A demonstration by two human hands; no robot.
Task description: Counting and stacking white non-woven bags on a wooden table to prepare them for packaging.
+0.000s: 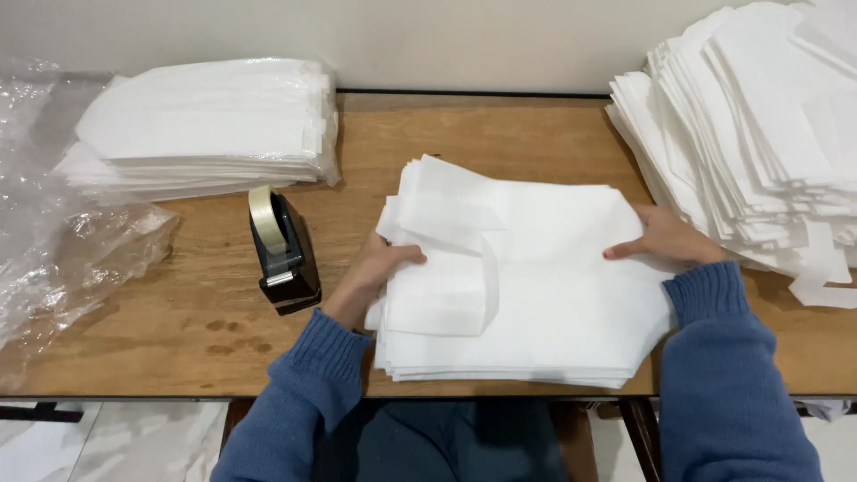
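A stack of white fabric bags (536, 286) lies at the middle of the wooden table (205, 303), near the front edge. My left hand (375, 268) grips the stack's left edge, thumb on top and fingers under the upper sheets. My right hand (665, 236) rests on the stack's right edge, fingers curled over the top sheet. A folded handle strip shows on the top bag. Both of my arms are in blue knitted sleeves.
A black tape dispenser (284, 254) stands just left of my left hand. A plastic-wrapped pack of white bags (201, 125) lies at the back left, with crumpled clear plastic (62, 232) beside it. A tall loose pile of white bags (759, 134) fills the right side.
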